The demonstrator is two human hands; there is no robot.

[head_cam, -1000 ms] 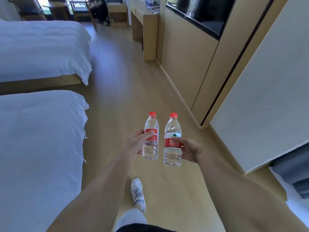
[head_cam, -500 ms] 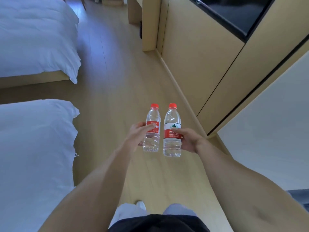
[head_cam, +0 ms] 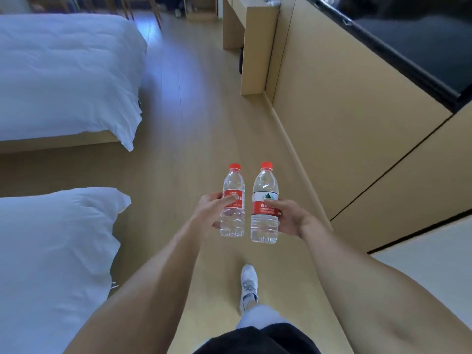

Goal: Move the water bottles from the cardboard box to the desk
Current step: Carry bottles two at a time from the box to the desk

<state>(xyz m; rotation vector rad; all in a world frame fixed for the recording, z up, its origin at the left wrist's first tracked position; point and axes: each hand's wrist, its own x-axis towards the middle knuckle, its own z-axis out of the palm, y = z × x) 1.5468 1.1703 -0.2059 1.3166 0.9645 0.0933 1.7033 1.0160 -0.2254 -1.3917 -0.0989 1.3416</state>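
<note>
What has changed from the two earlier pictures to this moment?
The person has walked on along the floor toward the desk, which now shows nearer; a white shoe is forward again. Unchanged: the left hand grips the smaller bottle and the right hand grips the larger bottle, both upright, side by side.

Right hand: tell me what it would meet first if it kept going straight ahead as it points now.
The right hand points up the floor, which looks free; the desk end panel is probably first, though depth is unclear.
</note>
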